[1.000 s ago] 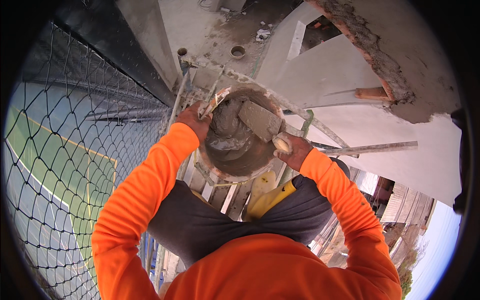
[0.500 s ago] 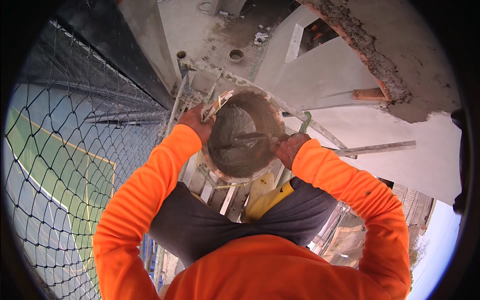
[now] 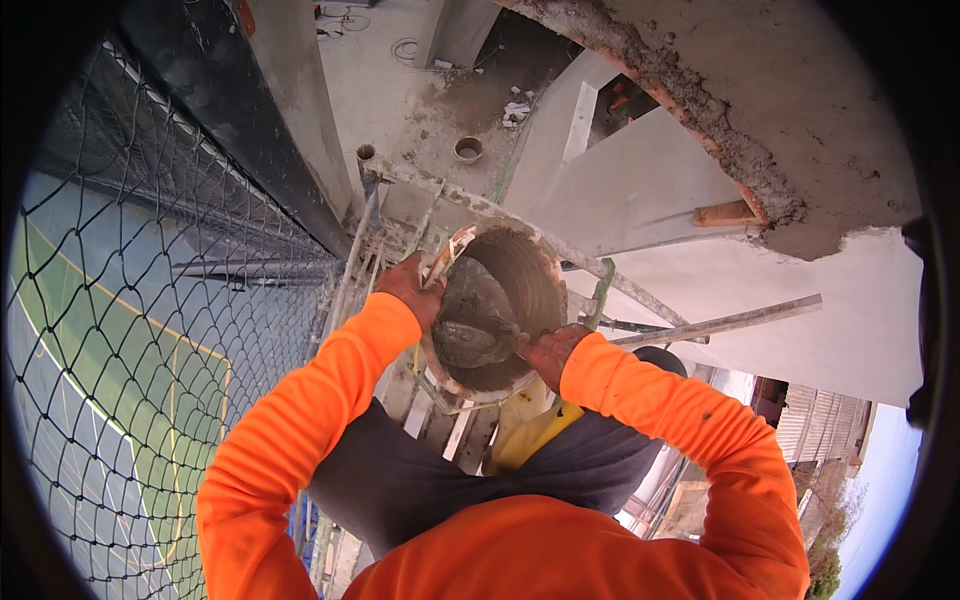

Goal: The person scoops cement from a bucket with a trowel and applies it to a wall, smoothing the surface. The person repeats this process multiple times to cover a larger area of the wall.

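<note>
Wet grey mortar [image 3: 472,290] lies in a round, mud-stained bucket [image 3: 530,270] in front of my knees. My left hand [image 3: 412,287] is closed at the bucket's left rim, around a narrow, stained orange-and-white piece [image 3: 450,252]. Whether that piece is a tool or part of the rim, I cannot tell. Over the near right rim, my right hand [image 3: 556,353] grips a trowel whose blade [image 3: 468,343] is coated in mortar and rests in the mix. Its handle is mostly hidden by my fingers.
Slatted planks [image 3: 440,430] and scaffold pipes [image 3: 690,332] surround the bucket. A yellow boot [image 3: 530,438] stands close below it. Chain-link fencing [image 3: 130,330] runs along the left. Beyond are a small round container [image 3: 467,150] and a rough-edged plastered wall [image 3: 850,130].
My right hand has drawn the trowel nearer and leftward through the mortar, baring more of the bucket's right inner wall. My left hand stays at the rim. The view has shifted slightly.
</note>
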Motion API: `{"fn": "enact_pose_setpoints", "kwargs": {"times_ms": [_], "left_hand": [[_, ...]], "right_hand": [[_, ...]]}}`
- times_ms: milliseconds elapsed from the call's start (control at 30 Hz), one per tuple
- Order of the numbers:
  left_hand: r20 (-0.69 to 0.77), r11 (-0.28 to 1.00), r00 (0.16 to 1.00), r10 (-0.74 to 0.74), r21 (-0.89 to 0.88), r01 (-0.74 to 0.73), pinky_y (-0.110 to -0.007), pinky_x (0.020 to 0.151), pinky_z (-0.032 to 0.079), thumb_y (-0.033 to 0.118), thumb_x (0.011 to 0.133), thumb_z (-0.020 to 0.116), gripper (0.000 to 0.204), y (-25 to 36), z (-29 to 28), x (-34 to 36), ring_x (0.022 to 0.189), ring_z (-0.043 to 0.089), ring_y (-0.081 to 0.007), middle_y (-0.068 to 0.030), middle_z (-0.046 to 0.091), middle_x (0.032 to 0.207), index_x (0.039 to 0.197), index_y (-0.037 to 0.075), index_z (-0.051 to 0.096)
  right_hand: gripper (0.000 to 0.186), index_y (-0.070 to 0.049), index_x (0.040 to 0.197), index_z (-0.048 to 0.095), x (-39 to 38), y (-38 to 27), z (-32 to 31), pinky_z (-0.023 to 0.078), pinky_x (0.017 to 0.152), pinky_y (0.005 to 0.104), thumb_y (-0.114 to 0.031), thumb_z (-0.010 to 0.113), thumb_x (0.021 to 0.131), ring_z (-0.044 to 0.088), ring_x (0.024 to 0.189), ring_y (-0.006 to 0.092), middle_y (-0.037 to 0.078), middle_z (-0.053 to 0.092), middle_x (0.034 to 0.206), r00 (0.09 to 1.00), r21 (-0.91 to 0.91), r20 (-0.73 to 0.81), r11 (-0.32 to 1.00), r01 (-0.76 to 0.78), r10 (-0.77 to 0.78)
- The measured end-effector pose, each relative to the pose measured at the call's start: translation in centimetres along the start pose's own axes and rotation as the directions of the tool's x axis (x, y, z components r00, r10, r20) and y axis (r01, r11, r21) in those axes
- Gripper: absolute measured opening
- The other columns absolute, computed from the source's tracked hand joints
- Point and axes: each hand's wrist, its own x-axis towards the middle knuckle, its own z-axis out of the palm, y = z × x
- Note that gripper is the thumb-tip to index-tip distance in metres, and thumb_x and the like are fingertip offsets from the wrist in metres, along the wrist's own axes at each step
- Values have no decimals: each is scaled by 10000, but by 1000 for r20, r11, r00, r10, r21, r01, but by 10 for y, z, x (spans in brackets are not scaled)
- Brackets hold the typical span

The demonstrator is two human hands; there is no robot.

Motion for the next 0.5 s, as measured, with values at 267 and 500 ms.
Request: {"fn": "enact_pose_setpoints", "kwargs": {"times_ms": [267,500], "left_hand": [[7,998,998,65,-10,-65,-403,1025,466,322,894,685,632,-12,5,6,1198,599,-420,-300,625,1263,1394,-24,514],[-177,997,981,79,36,-74,-414,995,473,305,883,695,555,-19,16,3,1173,608,-417,-275,645,1226,1348,29,568]], "right_hand": [[324,-37,1191,585,64,1,-29,567,728,396,-212,507,929,698,951,265,91,711,1018,998,-352,-16,934,-61,59],[416,-40,1270,536,23,-1,11,542,621,422,-210,536,890,689,788,248,125,685,1020,980,-372,93,907,196,-174]]}}
